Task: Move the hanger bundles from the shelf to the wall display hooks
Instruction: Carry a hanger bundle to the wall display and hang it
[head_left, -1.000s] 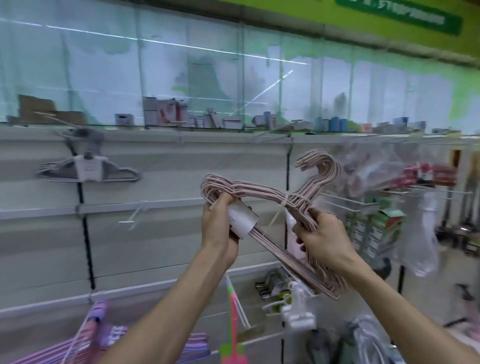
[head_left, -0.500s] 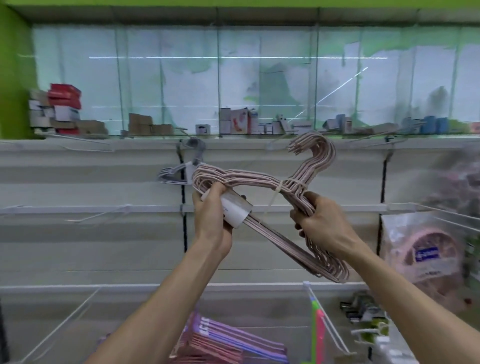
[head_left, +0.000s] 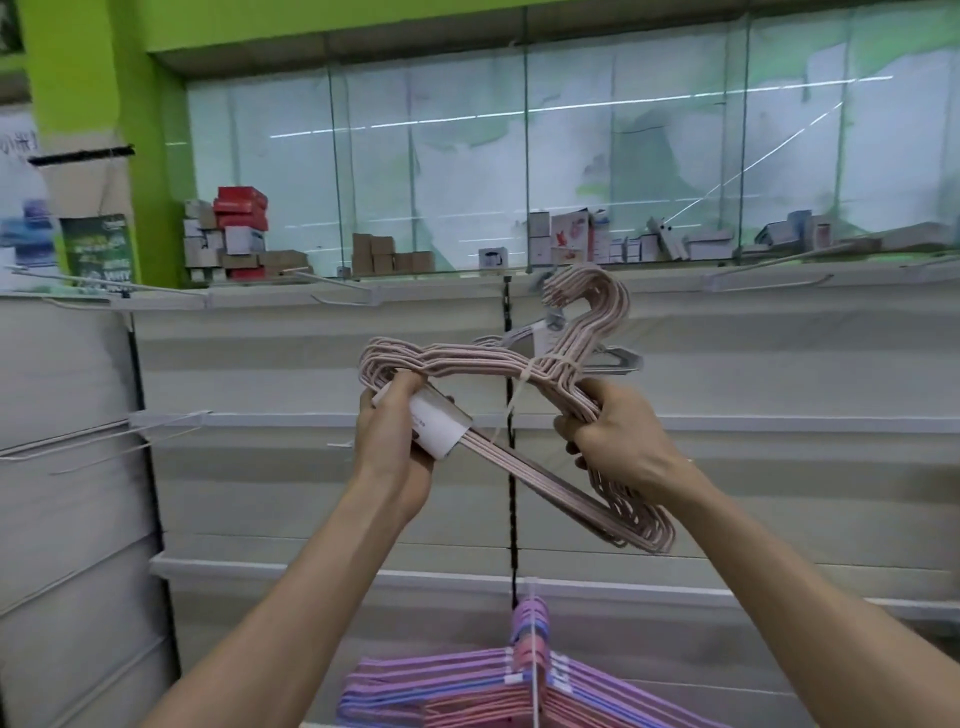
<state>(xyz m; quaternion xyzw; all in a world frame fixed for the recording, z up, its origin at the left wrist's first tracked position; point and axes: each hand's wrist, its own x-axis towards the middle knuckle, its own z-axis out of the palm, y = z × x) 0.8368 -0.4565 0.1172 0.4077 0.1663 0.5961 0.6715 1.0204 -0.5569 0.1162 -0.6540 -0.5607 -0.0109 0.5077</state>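
Note:
I hold a tied bundle of pale pink wire hangers (head_left: 467, 361) up in front of the white slat wall. My left hand (head_left: 397, 441) grips its left end, over a white paper label (head_left: 439, 428). My right hand (head_left: 618, 447) is closed around the right side, just below the tie. The bundle's hooks (head_left: 597, 301) point up, close to a grey hanger bundle (head_left: 618, 359) that hangs on the wall behind, mostly hidden. A purple and pink hanger bundle (head_left: 467, 686) hangs on a hook at the bottom centre.
Bare white wire display hooks (head_left: 171, 418) stick out of the wall at left, with more hooks (head_left: 332, 280) along the top rail. Small boxes (head_left: 241, 234) stand on the top shelf before glass panels. A green pillar (head_left: 83, 130) rises at upper left.
My view has swung left along the wall, so the packaged goods at right are gone. The pink bundle stays in both hands and now overlaps the grey hanger bundle.

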